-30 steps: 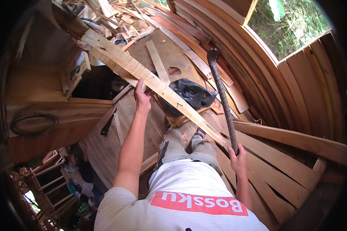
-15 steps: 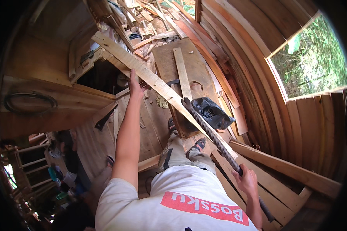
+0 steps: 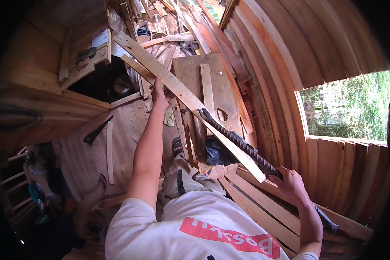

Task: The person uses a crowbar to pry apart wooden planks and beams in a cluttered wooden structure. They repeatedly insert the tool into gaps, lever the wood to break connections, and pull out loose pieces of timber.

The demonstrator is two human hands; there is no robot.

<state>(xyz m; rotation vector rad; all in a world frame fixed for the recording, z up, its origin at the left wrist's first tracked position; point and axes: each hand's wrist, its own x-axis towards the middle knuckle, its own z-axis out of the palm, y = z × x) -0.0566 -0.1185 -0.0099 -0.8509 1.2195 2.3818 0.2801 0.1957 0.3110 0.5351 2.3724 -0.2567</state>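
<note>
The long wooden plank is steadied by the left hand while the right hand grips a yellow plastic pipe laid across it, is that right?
Not quite. The head view shows the right hand gripping a dark ribbed metal bar, not a yellow plastic pipe. The rest holds: the left hand steadies the long wooden plank, and the bar lies across it.

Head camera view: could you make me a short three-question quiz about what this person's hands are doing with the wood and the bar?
1. True or false: the left hand rests on the long wooden plank.
2. What does the right hand grip? A) a saw B) a dark ribbed metal bar C) a rope
3. Which side is the window opening on?

Key: 1 true; 2 B; 3 the person's right.
</note>
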